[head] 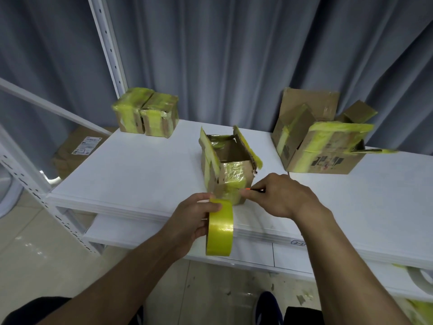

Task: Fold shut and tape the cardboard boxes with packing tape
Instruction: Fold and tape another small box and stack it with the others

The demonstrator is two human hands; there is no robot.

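Shelf [140, 165], white, carries everything. Big box [328, 158], far right of and beyond both grips: open, flaps splayed, yellow tape hanging off the edges. Box [232, 170], the one in hand, sits just beyond both grips: top open, two side flaps standing upright, inside looks empty, near face crumpled and covered in glossy yellow tape. Taped pair [145, 113], well beyond and left of the left grip: two small boxes side by side, closed and banded in yellow. Left hand [192, 216] grips the roll [220, 231] on edge, fingers curled round its side and thumb over the rim; the roll's top is just beside the box's lower near face. Whether a strip runs from roll to box I cannot tell. Right hand [278, 195] pinches a thin tool [255, 190] with an orange tip, probably a cutter, its point at the near face. Judgement: a strip is being cut or seated low on that face; closing has not begun. Next move calls for freeing a hand, folding the flaps flat and holding them down while tape is drawn across the seam.
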